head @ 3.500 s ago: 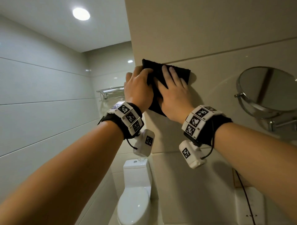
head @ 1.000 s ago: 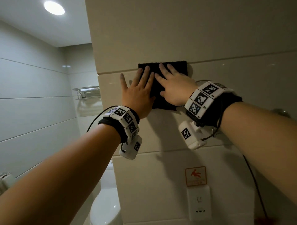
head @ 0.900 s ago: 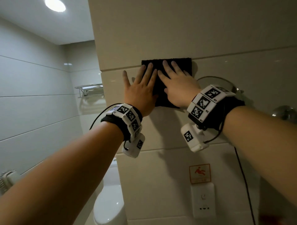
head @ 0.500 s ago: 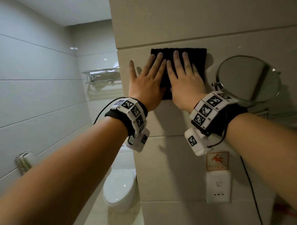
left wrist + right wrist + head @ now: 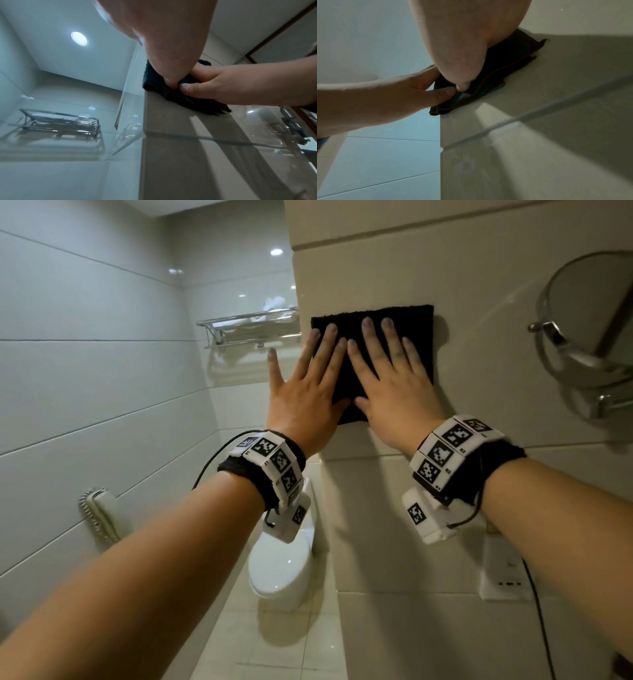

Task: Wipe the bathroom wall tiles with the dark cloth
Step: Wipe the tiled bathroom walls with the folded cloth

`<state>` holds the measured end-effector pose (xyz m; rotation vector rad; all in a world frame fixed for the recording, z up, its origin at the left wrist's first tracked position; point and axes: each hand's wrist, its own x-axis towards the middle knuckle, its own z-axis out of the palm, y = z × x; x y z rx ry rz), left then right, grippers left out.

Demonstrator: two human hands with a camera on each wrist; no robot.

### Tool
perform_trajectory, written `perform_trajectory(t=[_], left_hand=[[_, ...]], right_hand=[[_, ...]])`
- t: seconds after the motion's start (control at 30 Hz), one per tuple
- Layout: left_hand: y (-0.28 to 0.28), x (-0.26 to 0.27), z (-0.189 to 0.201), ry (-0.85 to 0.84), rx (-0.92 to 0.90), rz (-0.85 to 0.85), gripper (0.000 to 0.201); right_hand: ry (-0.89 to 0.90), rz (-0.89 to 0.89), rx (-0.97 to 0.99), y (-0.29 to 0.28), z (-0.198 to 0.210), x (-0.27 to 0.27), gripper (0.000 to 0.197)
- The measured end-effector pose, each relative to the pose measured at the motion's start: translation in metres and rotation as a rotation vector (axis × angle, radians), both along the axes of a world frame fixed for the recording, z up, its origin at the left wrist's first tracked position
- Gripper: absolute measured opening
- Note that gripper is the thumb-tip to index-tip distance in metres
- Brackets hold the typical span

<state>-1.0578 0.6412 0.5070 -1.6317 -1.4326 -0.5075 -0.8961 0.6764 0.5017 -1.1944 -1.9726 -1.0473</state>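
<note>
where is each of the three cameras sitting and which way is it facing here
Head: on the person's head, facing the tiled wall; shows both forearms, left hand and right hand flat on the dark cloth, round mirror to the right.
Left wrist: under the left wrist, looking up the wall; shows the palm, the metal shelf.
Right wrist: under the right wrist, looking up; shows the palm.
Shared: both wrist views show both thumbs meeting at the cloth's lower edge.

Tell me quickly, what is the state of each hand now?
Left hand: open, fingers straight, pressing the dark cloth on the wall.
Right hand: open, pressing the same cloth flat.
</note>
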Motion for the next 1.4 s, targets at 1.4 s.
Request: perform_trajectory(t=[1.4], left_hand=[[0.003, 0.048, -0.089, -0.12, 0.066, 0.004, 0.093]], right_hand=[[-0.02, 0.137, -0.048, 0.002, -0.072, 0.054, 0.093]])
